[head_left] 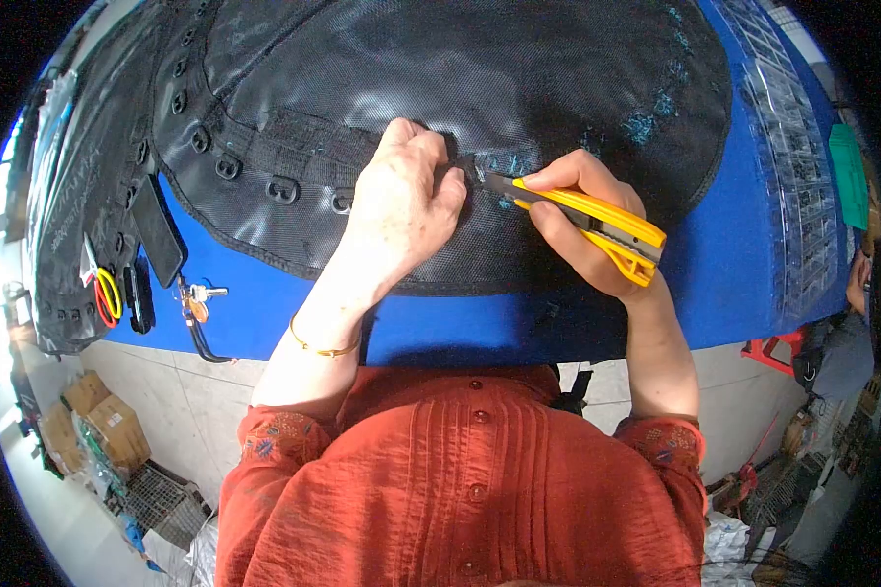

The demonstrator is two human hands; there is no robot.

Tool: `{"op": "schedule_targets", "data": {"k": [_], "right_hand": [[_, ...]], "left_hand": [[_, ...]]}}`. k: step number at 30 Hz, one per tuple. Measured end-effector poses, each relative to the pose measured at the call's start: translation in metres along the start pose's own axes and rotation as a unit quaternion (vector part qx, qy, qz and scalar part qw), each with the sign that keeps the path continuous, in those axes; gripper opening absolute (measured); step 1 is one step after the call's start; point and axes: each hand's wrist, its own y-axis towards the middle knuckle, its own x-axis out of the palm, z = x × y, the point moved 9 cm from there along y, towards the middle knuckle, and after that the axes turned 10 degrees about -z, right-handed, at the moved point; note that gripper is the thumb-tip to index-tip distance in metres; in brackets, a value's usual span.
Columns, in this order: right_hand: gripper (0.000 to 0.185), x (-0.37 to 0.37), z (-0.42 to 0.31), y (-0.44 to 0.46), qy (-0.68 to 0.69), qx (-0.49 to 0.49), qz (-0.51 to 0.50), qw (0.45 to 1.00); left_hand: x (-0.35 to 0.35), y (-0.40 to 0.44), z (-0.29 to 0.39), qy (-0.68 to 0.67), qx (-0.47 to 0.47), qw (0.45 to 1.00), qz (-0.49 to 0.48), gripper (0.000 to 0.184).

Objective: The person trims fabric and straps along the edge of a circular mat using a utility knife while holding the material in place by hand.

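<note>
My right hand is closed around a yellow box cutter. Its dark tip points left, close to the black webbing strap stitched onto a large black mesh sheet. My left hand is closed, with curled fingers pinching the strap just left of the cutter's tip; the fingertips are partly hidden. Blue thread scraps lie scattered on the mesh around and beyond the cutter. A row of black oval loops runs along the sheet's left side, one partly covered by my left hand.
The sheet lies on a blue-topped table. On the left are a black phone, scissors with red and yellow handles and keys. Clear plastic with a grid pattern lines the right side. Cardboard boxes stand on the floor.
</note>
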Motion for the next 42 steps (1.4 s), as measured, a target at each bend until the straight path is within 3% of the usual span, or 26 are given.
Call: {"op": "schedule_targets", "data": {"k": [12, 24, 32, 42], "right_hand": [[0.014, 0.002, 0.009, -0.003, 0.003, 0.039, -0.003, 0.999], [0.014, 0.001, 0.005, -0.004, -0.008, 0.018, 0.006, 1.000], [0.018, 0.002, 0.005, -0.009, 0.030, 0.118, 0.120, 0.985], [0.022, 0.017, 0.009, -0.013, -0.024, 0.101, 0.139, 0.985]], "left_hand": [[-0.002, 0.001, 0.005, 0.008, 0.012, 1.000, 0.002, 0.013], [-0.002, 0.002, 0.009, 0.001, 0.037, 0.999, 0.032, 0.008], [0.000, 0.004, 0.005, -0.013, 0.035, 0.999, 0.027, 0.011], [-0.002, 0.006, 0.004, -0.034, 0.042, 0.998, 0.034, 0.008]]}}
